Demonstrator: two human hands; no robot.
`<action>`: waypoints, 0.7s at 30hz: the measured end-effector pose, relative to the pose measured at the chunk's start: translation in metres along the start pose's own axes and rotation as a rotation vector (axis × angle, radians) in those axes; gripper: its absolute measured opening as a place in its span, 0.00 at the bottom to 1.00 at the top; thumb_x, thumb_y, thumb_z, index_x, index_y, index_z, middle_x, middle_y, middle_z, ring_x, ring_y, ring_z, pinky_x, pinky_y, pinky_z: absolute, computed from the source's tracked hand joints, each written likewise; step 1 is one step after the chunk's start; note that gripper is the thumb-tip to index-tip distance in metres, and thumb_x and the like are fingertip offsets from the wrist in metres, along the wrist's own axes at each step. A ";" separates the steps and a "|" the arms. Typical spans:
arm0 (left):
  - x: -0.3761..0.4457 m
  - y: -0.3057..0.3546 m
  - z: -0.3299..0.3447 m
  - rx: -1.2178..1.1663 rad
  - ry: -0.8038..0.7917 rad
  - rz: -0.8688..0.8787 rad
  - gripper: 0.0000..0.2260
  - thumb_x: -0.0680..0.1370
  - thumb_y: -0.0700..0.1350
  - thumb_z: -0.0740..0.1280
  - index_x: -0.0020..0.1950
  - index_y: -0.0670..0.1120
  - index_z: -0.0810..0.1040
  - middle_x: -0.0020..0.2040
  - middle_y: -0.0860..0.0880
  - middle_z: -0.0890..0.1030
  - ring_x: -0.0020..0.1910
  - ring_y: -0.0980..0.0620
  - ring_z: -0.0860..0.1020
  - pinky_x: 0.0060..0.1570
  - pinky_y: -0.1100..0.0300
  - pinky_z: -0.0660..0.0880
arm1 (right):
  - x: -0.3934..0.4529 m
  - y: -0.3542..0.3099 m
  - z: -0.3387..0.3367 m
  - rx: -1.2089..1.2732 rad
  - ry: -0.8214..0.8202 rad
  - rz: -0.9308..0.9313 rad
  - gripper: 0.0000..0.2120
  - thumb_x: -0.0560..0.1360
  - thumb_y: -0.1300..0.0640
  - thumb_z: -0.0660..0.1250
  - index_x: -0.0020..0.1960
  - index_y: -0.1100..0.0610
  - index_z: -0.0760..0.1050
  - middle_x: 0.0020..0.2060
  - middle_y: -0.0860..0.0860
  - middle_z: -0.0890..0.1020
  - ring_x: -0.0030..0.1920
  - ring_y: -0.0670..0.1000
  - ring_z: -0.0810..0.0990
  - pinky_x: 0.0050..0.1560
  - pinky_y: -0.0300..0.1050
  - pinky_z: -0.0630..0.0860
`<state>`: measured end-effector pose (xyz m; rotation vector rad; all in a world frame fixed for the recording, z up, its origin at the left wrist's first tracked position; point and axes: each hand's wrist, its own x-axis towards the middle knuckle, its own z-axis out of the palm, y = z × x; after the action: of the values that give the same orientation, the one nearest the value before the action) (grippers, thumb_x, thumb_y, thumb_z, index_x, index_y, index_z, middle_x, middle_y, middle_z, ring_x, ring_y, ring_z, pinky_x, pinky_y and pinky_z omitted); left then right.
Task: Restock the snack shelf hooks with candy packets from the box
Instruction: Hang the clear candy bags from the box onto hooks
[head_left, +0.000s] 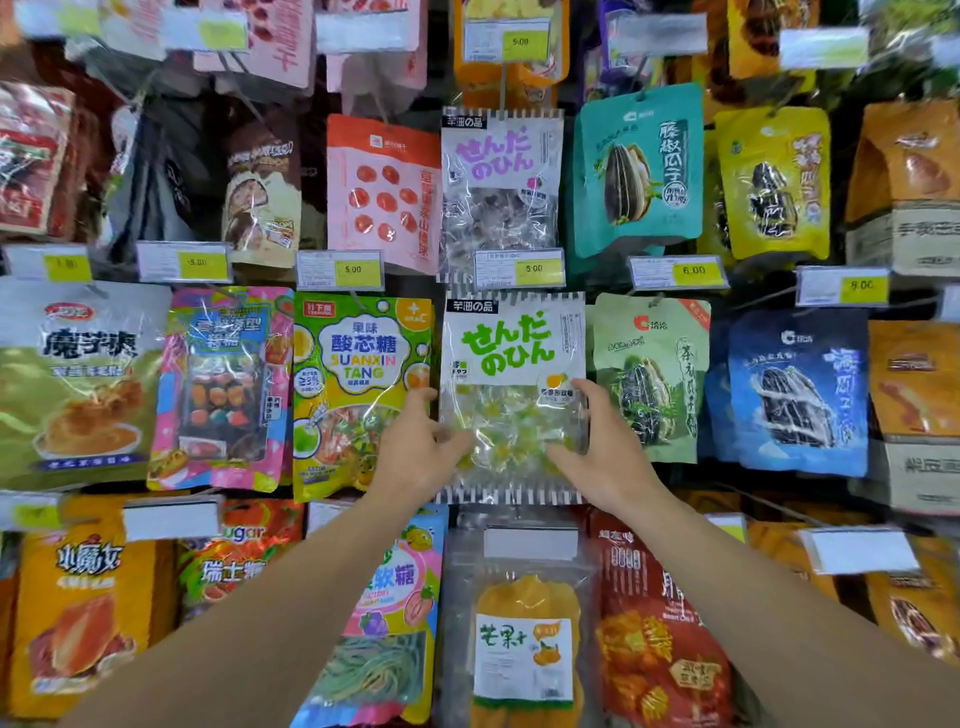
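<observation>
Two bare hands are raised to the middle row of the display. The left hand (418, 447) is curled on the lower left edge of a clear candy packet with green lettering and a black-and-white striped border (511, 395), its fingers lying across the front film; the right hand (605, 441) is closed on the lower right edge, thumb up along the side. The packet is thus held between both hands, flat against the shelf, directly under a yellow-and-white price tag marked 5.00 (519, 268). Whether its top is on a hook cannot be told.

Directly above, one matching clear packet with purple lettering (501, 192) is hung. To the left of the held packet, one green-and-yellow sour candy bag (361, 395) is hung, touched by the left hand's knuckles, and beyond it one pink-and-blue bag with a window (223, 389). To the right, one pale green sunflower seed bag (649, 379) is seen, then one blue sunflower seed bag (800, 389). In the row above, one teal seed bag (639, 166) and one yellow seed bag (774, 182) are hung. Below the held packet, one clear bag of orange dried mango (524, 649) is hung.
</observation>
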<state>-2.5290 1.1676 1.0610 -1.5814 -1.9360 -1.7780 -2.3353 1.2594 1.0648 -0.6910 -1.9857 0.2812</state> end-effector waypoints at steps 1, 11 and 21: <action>-0.005 -0.002 -0.001 0.061 0.012 0.064 0.29 0.75 0.51 0.71 0.72 0.54 0.62 0.50 0.51 0.79 0.43 0.47 0.82 0.44 0.52 0.80 | 0.000 -0.001 0.002 -0.021 0.016 0.001 0.38 0.75 0.52 0.71 0.77 0.47 0.52 0.73 0.52 0.65 0.71 0.55 0.67 0.69 0.51 0.67; 0.004 0.007 -0.003 0.258 -0.032 0.131 0.30 0.74 0.48 0.72 0.74 0.58 0.65 0.46 0.40 0.82 0.38 0.43 0.81 0.40 0.49 0.80 | 0.010 -0.011 0.001 -0.253 -0.003 0.062 0.34 0.77 0.50 0.67 0.77 0.49 0.54 0.69 0.57 0.66 0.56 0.56 0.77 0.58 0.51 0.73; 0.000 -0.006 -0.007 0.378 -0.040 0.173 0.34 0.75 0.50 0.71 0.76 0.56 0.58 0.57 0.46 0.79 0.37 0.48 0.78 0.42 0.53 0.78 | -0.001 -0.012 0.008 -0.431 0.062 0.016 0.31 0.76 0.47 0.66 0.74 0.52 0.58 0.69 0.53 0.63 0.57 0.57 0.76 0.51 0.53 0.78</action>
<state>-2.5371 1.1636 1.0598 -1.5980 -1.9384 -1.2354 -2.3460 1.2501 1.0657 -0.9741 -1.9996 -0.1655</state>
